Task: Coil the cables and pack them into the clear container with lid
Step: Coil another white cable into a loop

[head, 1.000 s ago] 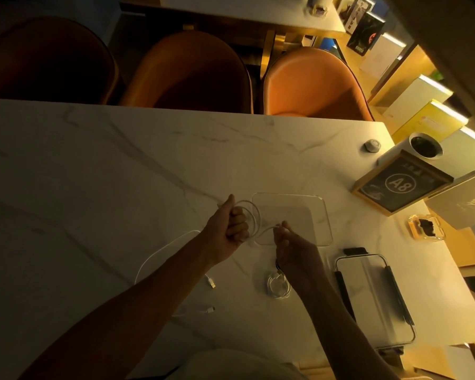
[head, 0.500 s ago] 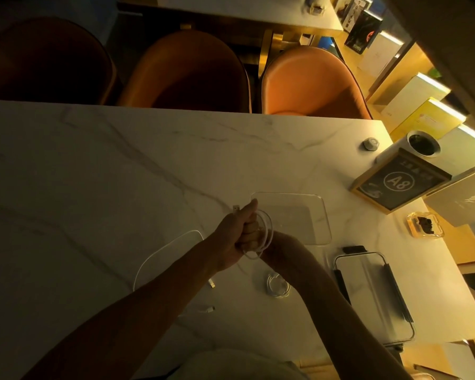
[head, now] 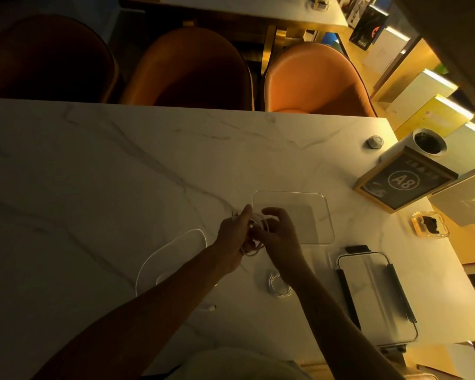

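Cable in hands (head: 251,249): white, looped into a small coil, held above the marble table (head: 93,174) just near-left of the clear container; a loose run trails down-left into a wide arc lying on the table.
Left hand (head: 235,234): fingers closed around the coil, thumb pointing far, a plug end sticking out beside the thumb.
Right hand (head: 279,237): touching the same coil from the right, fingers curled but spread; cannot tell whether it actually pinches the cable.
Clear container (head: 324,215): open, flat on the table, far-right of the hands, looks to hold nothing.
Lid (head: 376,294): clear with dark side clips, lying flat near-right of the container, apart from it.
Second cable (head: 279,286): small white coil on the table, near the right wrist, partly hidden by it.
Loose plug (head: 211,308): white connector end on the table, near side, by the left forearm.
Sign (head: 403,182): dark "A8" card in a wood frame, far right.
Chairs (head: 313,78): orange, across the far table edge.
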